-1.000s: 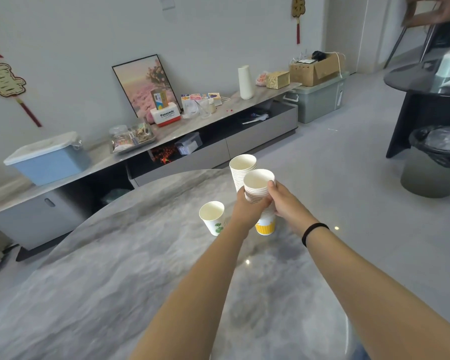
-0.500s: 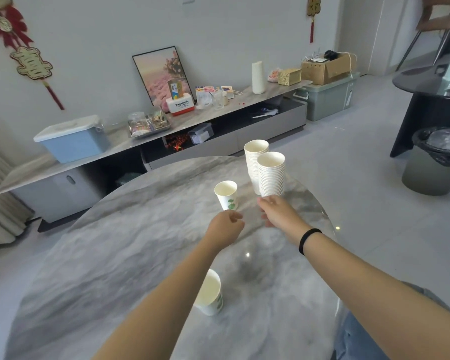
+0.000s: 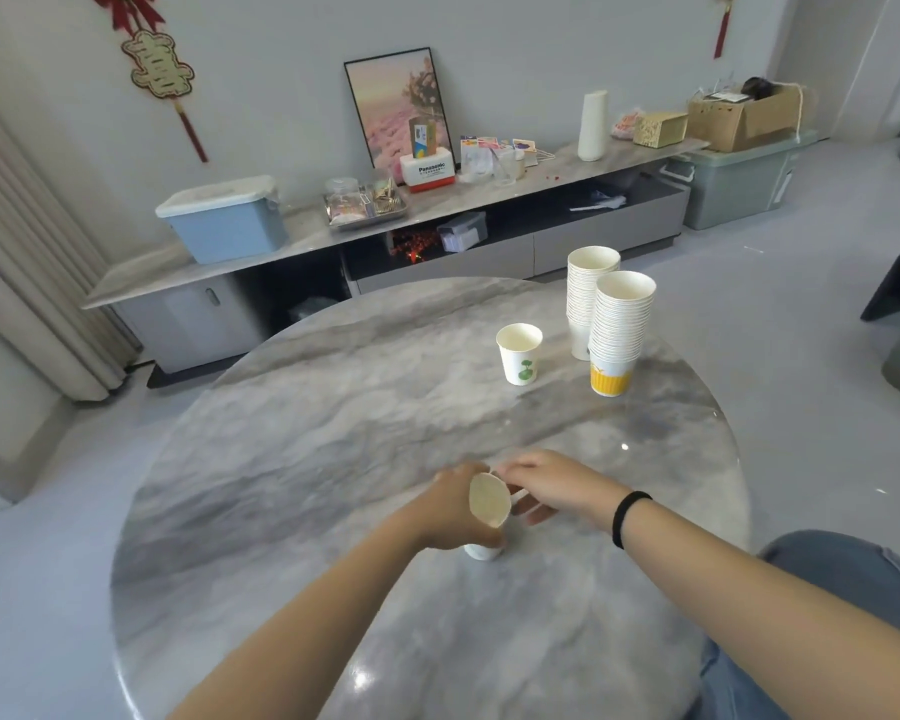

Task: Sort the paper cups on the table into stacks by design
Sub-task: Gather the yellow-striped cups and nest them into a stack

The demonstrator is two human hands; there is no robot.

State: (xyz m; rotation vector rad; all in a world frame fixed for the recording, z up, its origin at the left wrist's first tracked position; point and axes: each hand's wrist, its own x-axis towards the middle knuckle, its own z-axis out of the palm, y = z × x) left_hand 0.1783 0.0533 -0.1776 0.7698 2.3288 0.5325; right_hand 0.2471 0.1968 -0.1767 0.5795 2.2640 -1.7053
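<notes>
On the round grey marble table [image 3: 333, 459] two tall stacks of paper cups stand at the far right: a yellow-banded stack [image 3: 619, 335] in front and a second stack [image 3: 585, 298] behind it. A single cup with a green plant print [image 3: 519, 354] stands to their left. Near the table's middle my left hand [image 3: 455, 506] grips a white paper cup [image 3: 487, 504], tilted with its mouth toward me. My right hand [image 3: 552, 491] is just right of that cup, fingers spread beside its rim; whether they touch it I cannot tell.
A long low cabinet [image 3: 437, 220] runs along the far wall, carrying a blue bin [image 3: 224, 218], a framed picture and boxes. A green-grey storage crate [image 3: 739, 179] sits on the floor at its right end. A dark table edge shows at far right.
Both hands have drawn back from the stacks toward me. My left hand has taken hold of the lone white cup near the table's middle and tilted it up; my right hand has come beside it.
</notes>
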